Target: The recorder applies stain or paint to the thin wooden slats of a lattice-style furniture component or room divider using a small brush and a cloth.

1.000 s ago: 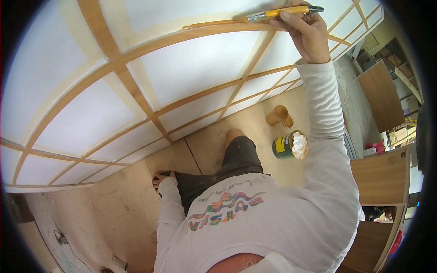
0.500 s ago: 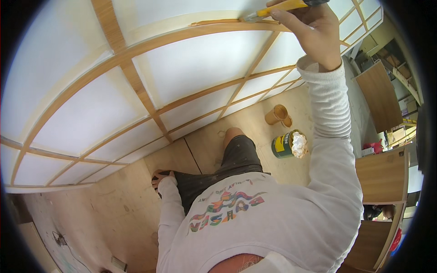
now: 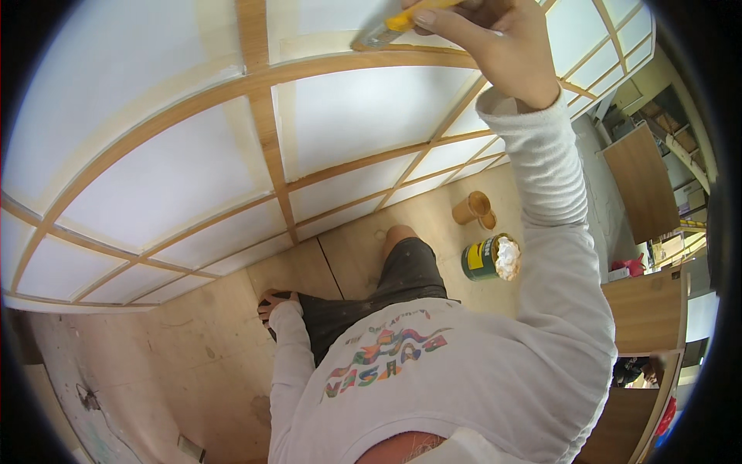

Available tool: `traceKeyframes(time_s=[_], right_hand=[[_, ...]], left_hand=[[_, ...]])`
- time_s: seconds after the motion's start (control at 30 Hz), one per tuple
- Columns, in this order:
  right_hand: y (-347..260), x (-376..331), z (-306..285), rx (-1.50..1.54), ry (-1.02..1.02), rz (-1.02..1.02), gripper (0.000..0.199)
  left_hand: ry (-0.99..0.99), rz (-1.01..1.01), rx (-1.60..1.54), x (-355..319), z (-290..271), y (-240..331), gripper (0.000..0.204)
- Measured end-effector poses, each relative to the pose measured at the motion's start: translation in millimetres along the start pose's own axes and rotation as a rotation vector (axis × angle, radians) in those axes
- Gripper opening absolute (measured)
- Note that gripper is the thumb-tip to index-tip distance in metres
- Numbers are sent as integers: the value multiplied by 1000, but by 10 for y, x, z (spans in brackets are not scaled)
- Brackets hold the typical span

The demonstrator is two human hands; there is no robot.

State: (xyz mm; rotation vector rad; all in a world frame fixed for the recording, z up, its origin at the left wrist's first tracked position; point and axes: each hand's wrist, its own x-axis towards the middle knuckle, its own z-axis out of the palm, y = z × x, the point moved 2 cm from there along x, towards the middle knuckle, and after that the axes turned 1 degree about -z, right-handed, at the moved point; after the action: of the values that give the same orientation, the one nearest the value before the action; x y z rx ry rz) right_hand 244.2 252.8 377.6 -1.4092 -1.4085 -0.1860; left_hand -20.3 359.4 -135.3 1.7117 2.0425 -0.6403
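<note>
At the top edge of the head view, right hand (image 3: 495, 42) raised and clenched around the yellow handle of a paintbrush (image 3: 398, 25), bristle end pressed against a wooden slat of the lattice screen (image 3: 263, 139). Screen made of pale timber strips crossing white panels, filling the upper left of the picture and standing on the plywood floor (image 3: 193, 356). White long sleeve running down from the raised wrist to a light sweatshirt with a colourful print across the chest.

Lower, near the floor's middle, left hand (image 3: 272, 303) set down beside the dark shorts at the knee, close to the bottom rail of the screen; fingers partly hidden by the sleeve cuff, so impossible to tell whether clenched or released. On the floor to the right of the bent knee, an open green tin (image 3: 491, 259) with a white mass at its mouth, and just beyond it, towards the screen, two brownish cylindrical cups (image 3: 475, 209) lying close together. Along the right rim, brown wooden boards (image 3: 641, 185) leaning and stacked, well apart from the tin.
</note>
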Motion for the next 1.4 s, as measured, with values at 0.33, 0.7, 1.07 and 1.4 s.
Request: traceKeyframes(time_s=[0.33, 0.7, 1.07, 1.4], right_hand=[[-76, -53, -230, -266, 11, 42, 30], [-172, 156, 330, 22, -88, -20, 33], [-357, 154, 535, 204, -52, 156, 27], [-196, 92, 567, 150, -27, 20, 30]], left_hand=[[-13, 5, -12, 9, -31, -9, 83], [15, -11, -8, -9, -38, -9, 88], [46, -9, -5, -5, -28, -12, 82], [37, 29, -38, -46, -91, -16, 71]])
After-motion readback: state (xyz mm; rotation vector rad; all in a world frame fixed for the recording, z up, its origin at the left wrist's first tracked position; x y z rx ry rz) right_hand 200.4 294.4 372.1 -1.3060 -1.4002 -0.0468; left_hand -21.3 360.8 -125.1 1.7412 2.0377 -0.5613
